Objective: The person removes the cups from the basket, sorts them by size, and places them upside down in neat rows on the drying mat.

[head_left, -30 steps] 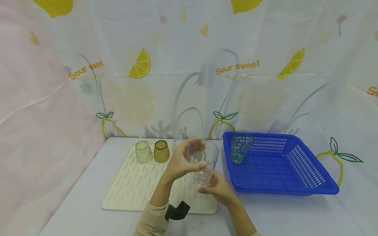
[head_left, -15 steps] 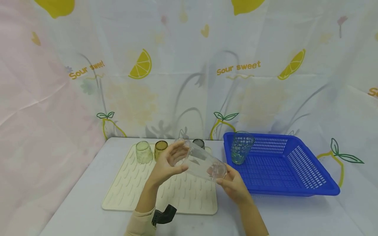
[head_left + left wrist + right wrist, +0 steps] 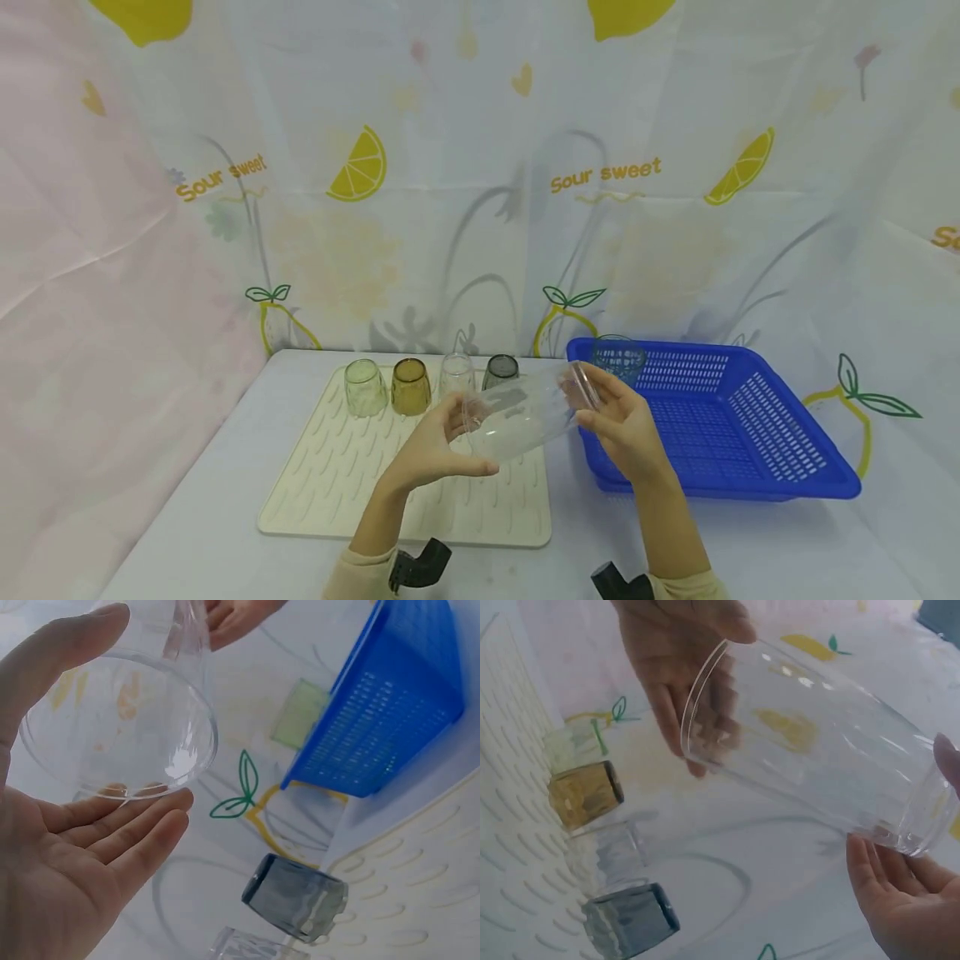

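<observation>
A large clear drinking glass (image 3: 521,421) lies tilted in the air above the ribbed mat, its mouth to the left and its base raised to the right. My right hand (image 3: 624,425) grips the base end between thumb and fingers. At the mouth, my left hand (image 3: 429,452) has its fingers and thumb stretched out on opposite sides of the rim, as the left wrist view shows. Behind the glass, a row of small tumblers stands upside down on the cream mat (image 3: 337,492): pale green (image 3: 365,388), amber (image 3: 410,387), clear (image 3: 457,373) and grey (image 3: 501,371).
To the right stands a blue plastic basket (image 3: 720,450). A greenish patterned glass (image 3: 619,358) stands in its back left corner, partly hidden by my right hand. A lemon-print cloth (image 3: 480,208) hangs behind the white table (image 3: 202,508).
The glass has turned from mouth up, through lying sideways, to base raised at the right. My right hand has moved up and right with the base; the left stays by the rim.
</observation>
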Demonstrator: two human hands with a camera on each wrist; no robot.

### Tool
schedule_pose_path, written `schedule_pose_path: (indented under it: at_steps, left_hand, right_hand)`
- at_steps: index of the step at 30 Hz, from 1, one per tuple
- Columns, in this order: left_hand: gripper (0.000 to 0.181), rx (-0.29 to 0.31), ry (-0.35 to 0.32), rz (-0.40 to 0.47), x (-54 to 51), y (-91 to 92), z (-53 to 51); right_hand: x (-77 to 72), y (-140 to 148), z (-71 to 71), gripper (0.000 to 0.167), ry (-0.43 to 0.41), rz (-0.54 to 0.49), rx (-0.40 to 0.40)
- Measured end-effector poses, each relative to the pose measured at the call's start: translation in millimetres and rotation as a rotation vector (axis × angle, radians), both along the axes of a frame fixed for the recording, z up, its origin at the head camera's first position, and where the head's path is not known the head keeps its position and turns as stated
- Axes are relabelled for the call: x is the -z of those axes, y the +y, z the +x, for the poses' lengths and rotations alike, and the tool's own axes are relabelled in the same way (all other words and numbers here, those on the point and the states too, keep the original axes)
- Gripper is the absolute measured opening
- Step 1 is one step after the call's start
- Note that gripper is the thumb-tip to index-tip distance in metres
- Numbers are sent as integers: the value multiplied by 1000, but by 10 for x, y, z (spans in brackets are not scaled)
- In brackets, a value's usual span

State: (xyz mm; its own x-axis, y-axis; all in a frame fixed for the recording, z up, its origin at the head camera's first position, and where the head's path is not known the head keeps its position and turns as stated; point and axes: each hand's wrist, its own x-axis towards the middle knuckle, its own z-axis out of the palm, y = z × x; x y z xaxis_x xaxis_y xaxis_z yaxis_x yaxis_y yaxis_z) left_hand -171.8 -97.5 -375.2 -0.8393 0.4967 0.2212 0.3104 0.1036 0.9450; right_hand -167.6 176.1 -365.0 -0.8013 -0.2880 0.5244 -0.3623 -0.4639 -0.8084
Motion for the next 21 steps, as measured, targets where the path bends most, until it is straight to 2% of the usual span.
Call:
schedule_pose_path:
  at_steps: [6,9,12,17,20,21]
  left_hand:
    - [64,2,83,-65,84,125,16]
    - [63,-18,100,-92,116,188,28]
    - [63,-22,101,-110,143,243,36]
    - [70,3,119,-134,204,314,33]
    - [77,13,124,-130,242,335,24]
    - [73,6,117,-133,252,334,22]
  right_hand:
    - [-157,-110,-22,54,24,112,77]
    - [-219,-171,-50,59,54,189,87]
    - [-273,-222,-90,65,102,278,50]
    - [-357,-288,-140,64,219,468,10]
    - [-385,-329,-161,61,267,559,57]
    - [-387,-343,-165,60,269,580,82]
